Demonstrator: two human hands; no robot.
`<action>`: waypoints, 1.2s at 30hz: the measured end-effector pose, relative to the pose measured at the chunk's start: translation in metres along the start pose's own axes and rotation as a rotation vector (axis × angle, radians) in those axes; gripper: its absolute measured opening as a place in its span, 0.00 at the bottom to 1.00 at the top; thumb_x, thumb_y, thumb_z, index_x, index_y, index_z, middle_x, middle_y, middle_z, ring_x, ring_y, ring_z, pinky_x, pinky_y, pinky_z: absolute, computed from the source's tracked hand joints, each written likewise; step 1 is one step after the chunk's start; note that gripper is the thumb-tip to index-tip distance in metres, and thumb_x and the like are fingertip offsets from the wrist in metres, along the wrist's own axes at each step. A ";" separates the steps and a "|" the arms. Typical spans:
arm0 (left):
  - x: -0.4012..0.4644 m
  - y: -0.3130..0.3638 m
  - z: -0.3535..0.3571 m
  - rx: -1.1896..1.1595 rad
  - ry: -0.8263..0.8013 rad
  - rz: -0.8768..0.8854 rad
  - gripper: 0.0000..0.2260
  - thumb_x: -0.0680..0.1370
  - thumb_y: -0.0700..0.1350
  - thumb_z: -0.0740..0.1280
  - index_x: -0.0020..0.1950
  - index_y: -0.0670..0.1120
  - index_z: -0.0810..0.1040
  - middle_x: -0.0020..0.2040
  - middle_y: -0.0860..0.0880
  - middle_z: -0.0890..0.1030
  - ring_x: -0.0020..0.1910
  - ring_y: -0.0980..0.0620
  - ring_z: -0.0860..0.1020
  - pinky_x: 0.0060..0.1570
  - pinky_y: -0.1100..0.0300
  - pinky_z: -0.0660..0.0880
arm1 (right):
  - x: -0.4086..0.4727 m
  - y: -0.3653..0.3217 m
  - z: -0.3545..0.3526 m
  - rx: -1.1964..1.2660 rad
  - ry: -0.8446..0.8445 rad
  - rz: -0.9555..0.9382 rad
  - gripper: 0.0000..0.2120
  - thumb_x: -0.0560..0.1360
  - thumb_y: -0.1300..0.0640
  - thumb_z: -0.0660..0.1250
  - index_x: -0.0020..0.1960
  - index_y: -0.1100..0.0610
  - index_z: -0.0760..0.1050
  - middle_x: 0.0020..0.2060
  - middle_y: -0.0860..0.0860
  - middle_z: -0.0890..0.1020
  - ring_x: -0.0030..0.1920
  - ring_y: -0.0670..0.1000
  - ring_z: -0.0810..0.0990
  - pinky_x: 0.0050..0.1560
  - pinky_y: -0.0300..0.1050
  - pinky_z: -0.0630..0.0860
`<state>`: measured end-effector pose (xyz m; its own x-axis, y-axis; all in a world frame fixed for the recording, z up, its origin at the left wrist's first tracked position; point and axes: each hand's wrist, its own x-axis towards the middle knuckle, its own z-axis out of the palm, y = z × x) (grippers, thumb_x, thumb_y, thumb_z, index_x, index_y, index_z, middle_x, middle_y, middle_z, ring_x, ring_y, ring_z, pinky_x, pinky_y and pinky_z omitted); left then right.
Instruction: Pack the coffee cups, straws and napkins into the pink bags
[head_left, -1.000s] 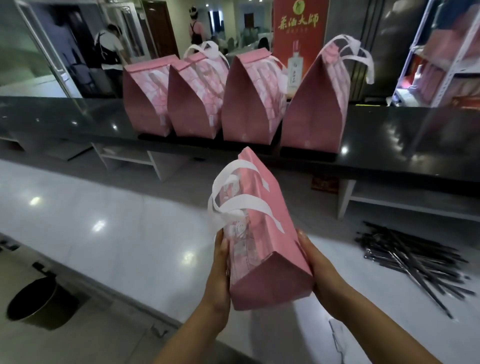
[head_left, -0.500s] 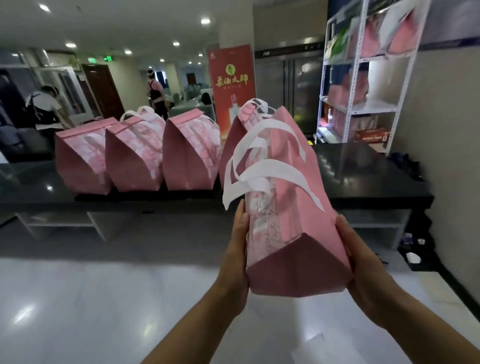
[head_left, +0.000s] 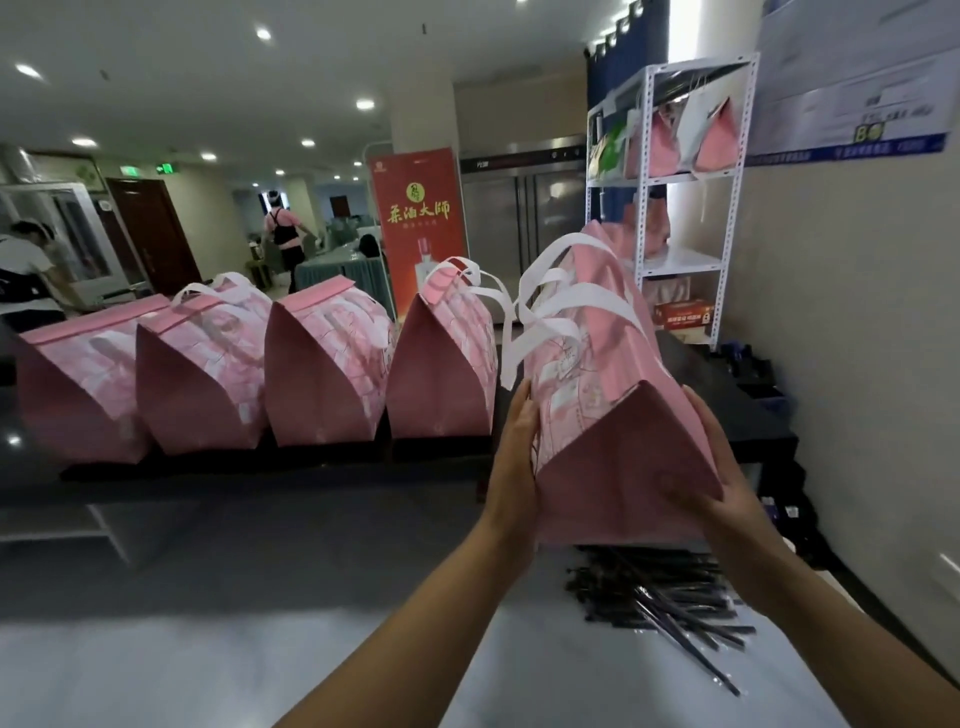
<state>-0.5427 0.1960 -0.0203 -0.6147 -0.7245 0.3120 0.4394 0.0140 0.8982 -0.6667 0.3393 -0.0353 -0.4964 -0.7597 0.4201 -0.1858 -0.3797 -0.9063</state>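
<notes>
A closed pink bag (head_left: 618, 415) is held in the air, tilted, above the black counter's (head_left: 748, 431) right end. The left hand (head_left: 514, 462) presses flat-fingered; the right hand (head_left: 727, 488) curls round its base. It could topple the nearest standing bag (head_left: 441, 374); open room lies rightward.

Both forearms are bare to each hand, with no sleeves showing.

A red standing banner (head_left: 418, 228) behind the row of bags carries 4 large yellow characters, which look like "茶油大师", under a round yellow emblem. A blue-edged wall notice (head_left: 852, 98) shows a green "BO". Green exit signs (head_left: 166, 168) glow near the door; their wording and the orange box's (head_left: 683, 313) print are too small to read.
</notes>
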 end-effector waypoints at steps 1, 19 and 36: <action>0.007 0.000 0.002 0.003 0.011 0.000 0.23 0.78 0.61 0.64 0.71 0.57 0.73 0.71 0.52 0.75 0.71 0.51 0.71 0.74 0.45 0.63 | 0.007 0.002 0.000 -0.011 0.024 -0.012 0.44 0.62 0.47 0.75 0.73 0.33 0.60 0.64 0.36 0.74 0.60 0.38 0.77 0.48 0.33 0.78; 0.099 -0.042 -0.031 0.242 0.141 0.076 0.31 0.74 0.65 0.65 0.76 0.60 0.64 0.75 0.60 0.66 0.73 0.60 0.65 0.74 0.53 0.64 | 0.141 0.080 0.018 -0.059 0.133 0.021 0.19 0.80 0.51 0.64 0.70 0.44 0.71 0.59 0.41 0.79 0.58 0.42 0.79 0.48 0.37 0.80; 0.142 -0.034 -0.048 0.346 0.124 -0.143 0.30 0.80 0.53 0.66 0.78 0.63 0.56 0.74 0.54 0.68 0.67 0.52 0.72 0.67 0.52 0.72 | 0.181 0.085 0.021 -0.087 0.133 0.130 0.25 0.79 0.47 0.65 0.75 0.43 0.63 0.65 0.44 0.75 0.57 0.41 0.78 0.46 0.37 0.79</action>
<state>-0.6133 0.0592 -0.0217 -0.5605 -0.8134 0.1553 0.0952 0.1230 0.9878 -0.7547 0.1588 -0.0352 -0.6277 -0.7204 0.2950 -0.1829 -0.2318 -0.9554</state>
